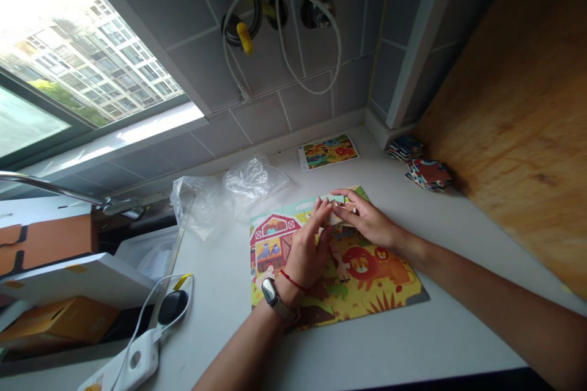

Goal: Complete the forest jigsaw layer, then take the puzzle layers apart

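Observation:
A colourful jigsaw puzzle (385,296) lies flat on the white counter, showing a red barn on its left and lions on its right. My right hand (373,223) reaches over its upper right part, thumb and fingers closed on a pale puzzle piece (345,214). From the other side my left hand (312,250) lies low over the middle of the puzzle, fingers stretched towards that piece and its fingertips beside it. Whether those fingertips touch the piece is hard to see. The left palm and wrist hide part of the picture beneath.
Two stacks of puzzle pieces (428,174) sit by the wooden board (513,110) at right. Behind the puzzle are a printed picture card (329,152) and crumpled clear plastic bags (252,180). A power strip (137,360) with a cable and cardboard boxes (55,324) stand at left.

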Motion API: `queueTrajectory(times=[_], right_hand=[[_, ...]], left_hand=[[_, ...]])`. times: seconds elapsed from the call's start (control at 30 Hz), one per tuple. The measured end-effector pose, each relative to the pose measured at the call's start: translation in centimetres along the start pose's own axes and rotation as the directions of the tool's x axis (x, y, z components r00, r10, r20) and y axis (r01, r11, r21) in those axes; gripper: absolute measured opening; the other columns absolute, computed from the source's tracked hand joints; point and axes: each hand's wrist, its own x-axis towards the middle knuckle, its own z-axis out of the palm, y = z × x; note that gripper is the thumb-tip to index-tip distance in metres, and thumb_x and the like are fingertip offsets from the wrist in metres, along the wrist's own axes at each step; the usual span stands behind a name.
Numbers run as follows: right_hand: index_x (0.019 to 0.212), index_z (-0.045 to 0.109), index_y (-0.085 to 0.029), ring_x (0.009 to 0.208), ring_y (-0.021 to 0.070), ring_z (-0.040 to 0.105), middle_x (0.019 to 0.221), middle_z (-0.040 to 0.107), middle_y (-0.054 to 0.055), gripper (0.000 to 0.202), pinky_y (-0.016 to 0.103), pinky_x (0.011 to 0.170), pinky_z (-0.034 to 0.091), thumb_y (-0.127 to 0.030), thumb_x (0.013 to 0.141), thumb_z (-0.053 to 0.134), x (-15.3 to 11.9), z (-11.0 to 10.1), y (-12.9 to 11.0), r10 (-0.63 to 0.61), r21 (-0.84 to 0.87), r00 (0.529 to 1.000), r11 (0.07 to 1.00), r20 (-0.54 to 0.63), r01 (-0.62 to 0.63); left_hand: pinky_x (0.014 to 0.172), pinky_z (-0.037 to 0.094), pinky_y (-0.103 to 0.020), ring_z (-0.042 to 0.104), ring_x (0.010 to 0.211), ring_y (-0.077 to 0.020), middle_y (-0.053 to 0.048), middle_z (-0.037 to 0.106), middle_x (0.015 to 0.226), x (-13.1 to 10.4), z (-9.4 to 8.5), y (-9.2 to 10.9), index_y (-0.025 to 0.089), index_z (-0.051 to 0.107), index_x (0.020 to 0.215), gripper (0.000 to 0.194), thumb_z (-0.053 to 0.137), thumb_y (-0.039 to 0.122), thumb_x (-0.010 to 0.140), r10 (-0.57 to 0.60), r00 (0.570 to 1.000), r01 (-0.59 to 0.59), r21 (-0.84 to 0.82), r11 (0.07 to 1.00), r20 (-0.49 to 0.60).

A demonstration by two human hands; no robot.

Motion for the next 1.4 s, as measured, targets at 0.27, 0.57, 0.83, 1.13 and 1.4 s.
queueTrajectory(times=[0.27, 0.57, 0.83, 1.13, 1.4], right_hand=[[0.128, 0.062, -0.02, 0.091, 0.0263, 0.076, 0.098, 0.08, 0.008, 0.066, 0.037, 0.081, 0.061, -0.055, 0.077, 0.084, 0.1, -0.2, -0.6, 0.004, 0.057, 0.998, 0.998, -0.055, -0.001], [0.124, 0.062, -0.022, 0.09, 0.0276, 0.076, 0.097, 0.079, 0.007, 0.064, 0.039, 0.074, 0.063, -0.06, 0.076, 0.082, 0.5, -0.9, -0.7, 0.018, 0.095, 0.964, 0.995, -0.264, 0.007], [0.123, 0.064, -0.022, 0.088, 0.0267, 0.075, 0.093, 0.079, 0.005, 0.063, 0.041, 0.077, 0.064, -0.059, 0.076, 0.084, 0.4, -0.8, -0.7, 0.008, 0.075, 0.972, 0.997, -0.236, 0.01], [0.121, 0.063, -0.022, 0.095, 0.0284, 0.076, 0.108, 0.08, 0.01, 0.062, 0.039, 0.08, 0.063, -0.059, 0.075, 0.083, 0.6, -0.7, -0.5, -0.001, 0.086, 0.974, 0.996, -0.228, 0.021], [0.121, 0.064, -0.021, 0.091, 0.027, 0.077, 0.104, 0.081, 0.009, 0.064, 0.038, 0.078, 0.063, -0.059, 0.074, 0.084, 0.5, -0.7, -0.8, 0.004, 0.081, 0.969, 0.997, -0.246, 0.017]], left_hand=[[0.127, 0.042, -0.051, 0.037, 0.159, -0.0265, -0.014, 0.038, 0.171, 0.0, -1.0, 1.1, 0.028, 0.038, 0.156, 0.048, 0.046, 0.019, 0.109, 0.001, 0.998, -0.001, 0.011, 1.0, -0.066], [0.124, 0.031, -0.072, 0.025, 0.16, -0.0479, -0.023, 0.039, 0.168, 0.1, -3.0, -2.0, 0.02, 0.022, 0.168, 0.097, 0.069, 0.063, 0.094, -0.23, 0.948, 0.118, 0.429, 0.896, 0.219], [0.119, 0.038, -0.068, 0.048, 0.145, -0.045, -0.021, 0.052, 0.153, 1.1, -4.4, -1.3, 0.026, 0.028, 0.166, 0.124, 0.088, 0.072, 0.068, -0.212, 0.946, 0.086, 0.441, 0.893, 0.245], [0.101, 0.059, -0.045, 0.065, 0.118, -0.0284, -0.011, 0.058, 0.131, 1.4, -4.6, -2.3, 0.028, 0.05, 0.149, 0.079, 0.09, 0.037, 0.082, -0.13, 0.989, 0.093, 0.362, 0.927, 0.077], [0.083, 0.06, -0.029, 0.071, 0.09, -0.0173, -0.004, 0.071, 0.102, 1.7, -4.6, -2.5, 0.023, 0.072, 0.114, 0.016, 0.064, 0.022, 0.1, -0.153, 0.988, 0.143, 0.2, 0.969, 0.034]])
